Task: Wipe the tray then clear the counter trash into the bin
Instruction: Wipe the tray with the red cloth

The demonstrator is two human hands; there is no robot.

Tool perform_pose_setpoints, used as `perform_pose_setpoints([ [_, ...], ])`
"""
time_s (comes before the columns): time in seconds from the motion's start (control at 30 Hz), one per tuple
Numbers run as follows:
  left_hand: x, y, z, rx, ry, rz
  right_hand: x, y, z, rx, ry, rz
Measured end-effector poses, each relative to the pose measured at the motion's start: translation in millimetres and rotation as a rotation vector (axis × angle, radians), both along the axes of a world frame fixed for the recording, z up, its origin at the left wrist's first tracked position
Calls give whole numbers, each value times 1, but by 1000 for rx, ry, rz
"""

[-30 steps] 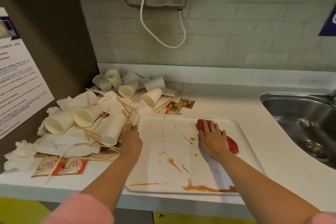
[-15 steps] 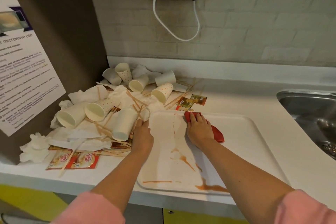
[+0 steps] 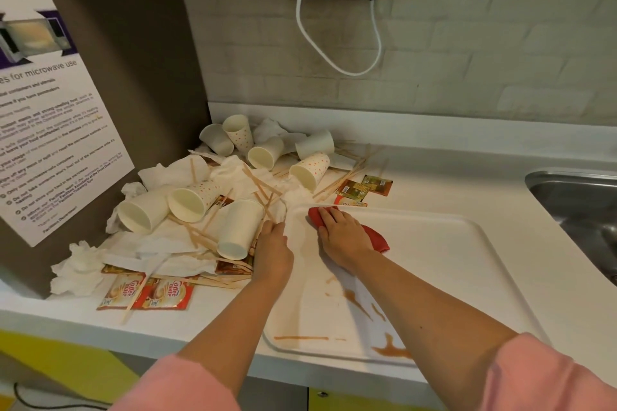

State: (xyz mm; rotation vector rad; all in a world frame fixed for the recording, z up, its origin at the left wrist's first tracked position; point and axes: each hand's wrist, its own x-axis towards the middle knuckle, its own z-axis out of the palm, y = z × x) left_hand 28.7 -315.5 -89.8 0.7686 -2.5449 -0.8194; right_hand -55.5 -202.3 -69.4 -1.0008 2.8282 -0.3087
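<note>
Rt hand (image 3: 340, 233) w/ red cloth (image 3: 375, 238) has slid to the far-left corner of tray (image 3: 467, 277), fingers flat, pressing cloth down. Lt hand (image 3: 272, 250) grips tray's left rim. Brown stains (image 3: 389, 349) lie behind the fingertips, by tray's near edge, so next stroke prob. pulls bodyward.
</note>
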Motion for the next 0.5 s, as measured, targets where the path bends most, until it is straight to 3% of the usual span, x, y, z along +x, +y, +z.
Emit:
perform_pose_setpoints([
  [0.5, 0, -2, -1, 66, 11, -5, 2, 21, -3, 0, -84, 282],
])
